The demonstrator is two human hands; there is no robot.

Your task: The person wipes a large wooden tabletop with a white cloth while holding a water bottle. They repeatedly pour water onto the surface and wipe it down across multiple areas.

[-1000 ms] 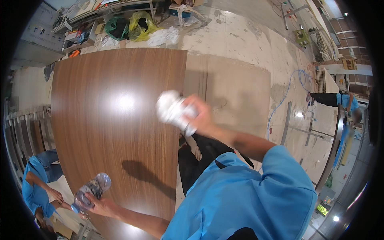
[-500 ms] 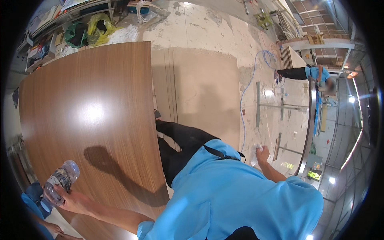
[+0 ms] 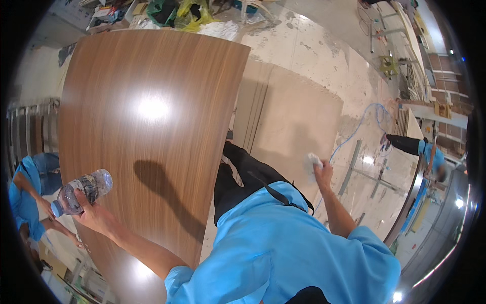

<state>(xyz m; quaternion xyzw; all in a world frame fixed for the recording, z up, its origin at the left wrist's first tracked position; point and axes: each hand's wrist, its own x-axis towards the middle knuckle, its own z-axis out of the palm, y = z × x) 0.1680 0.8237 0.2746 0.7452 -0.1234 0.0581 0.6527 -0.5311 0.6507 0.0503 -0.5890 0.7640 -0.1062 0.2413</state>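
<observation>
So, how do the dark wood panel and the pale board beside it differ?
The dark wood panel is glossy brown with a clear grain and a bright light reflection; the pale board is matt beige and plain. The dark wood panel looks larger and nearer the left hand; the pale board is nearer the right hand. Both are flat sheets.

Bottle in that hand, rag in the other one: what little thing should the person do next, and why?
Probably bring the rag across to the wood panel. The right hand holds it off to the side over the paler boards, away from the shiny panel, while the left hand holds the bottle tilted over the panel's edge.
</observation>
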